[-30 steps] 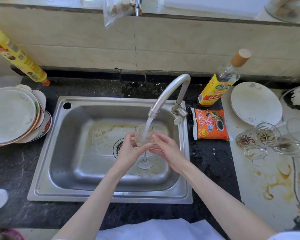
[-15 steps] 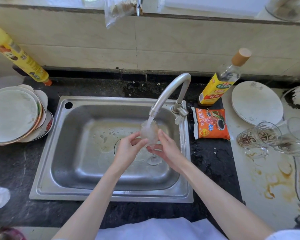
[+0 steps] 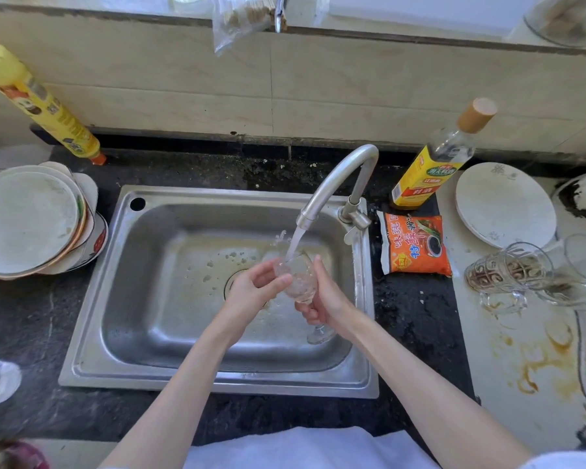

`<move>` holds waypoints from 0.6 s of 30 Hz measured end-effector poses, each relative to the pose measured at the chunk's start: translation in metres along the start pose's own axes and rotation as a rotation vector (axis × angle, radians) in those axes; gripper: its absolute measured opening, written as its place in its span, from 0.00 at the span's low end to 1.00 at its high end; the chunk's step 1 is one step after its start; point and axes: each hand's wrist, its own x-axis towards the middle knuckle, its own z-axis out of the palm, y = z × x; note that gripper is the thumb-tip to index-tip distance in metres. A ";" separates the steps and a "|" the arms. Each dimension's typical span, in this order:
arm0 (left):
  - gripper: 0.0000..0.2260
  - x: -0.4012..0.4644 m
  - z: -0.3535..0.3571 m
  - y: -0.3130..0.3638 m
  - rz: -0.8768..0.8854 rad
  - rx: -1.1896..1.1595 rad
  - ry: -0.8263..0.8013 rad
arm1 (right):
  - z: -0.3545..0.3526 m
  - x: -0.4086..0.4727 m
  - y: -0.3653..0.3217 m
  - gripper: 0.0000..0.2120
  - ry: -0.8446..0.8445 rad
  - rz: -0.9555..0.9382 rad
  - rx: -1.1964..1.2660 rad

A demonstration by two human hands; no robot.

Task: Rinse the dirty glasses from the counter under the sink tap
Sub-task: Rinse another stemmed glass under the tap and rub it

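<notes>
Clear wine glass [image 3: 296, 277] tilted, rim tapward

Sink basin [image 3: 170, 299], left half of frame: open passage. Tap spout [image 3: 332, 184] arches over centre; plate stack [image 3: 31, 225] blocks far left, tipped glasses [image 3: 515, 272] crowd right counter [image 3: 508, 384].

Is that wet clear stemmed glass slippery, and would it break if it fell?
Probably slippery: tap water pours over the clear stemmed glass and both hands. It looks thin, so likely fragile against the steel sink. The right hand grips it; the left hand touches the bowl.
</notes>
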 end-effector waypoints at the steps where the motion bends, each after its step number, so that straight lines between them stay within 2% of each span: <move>1: 0.13 -0.001 0.000 0.000 0.006 -0.029 -0.007 | 0.000 0.001 0.000 0.37 -0.008 -0.008 -0.011; 6: 0.15 -0.002 0.006 0.004 0.020 -0.082 0.085 | -0.002 0.002 0.001 0.29 0.120 -0.128 0.009; 10: 0.14 -0.001 0.004 0.008 0.063 -0.012 0.079 | -0.004 0.000 -0.005 0.29 0.213 -0.082 0.021; 12: 0.11 -0.002 0.002 0.011 0.109 0.087 0.069 | -0.006 0.001 -0.008 0.32 0.249 -0.055 -0.025; 15: 0.12 -0.002 -0.001 0.016 0.271 0.290 0.059 | -0.010 0.001 -0.013 0.33 0.244 -0.028 -0.015; 18: 0.10 0.002 -0.004 0.019 0.404 0.444 0.080 | -0.013 0.004 -0.016 0.35 0.205 -0.083 -0.087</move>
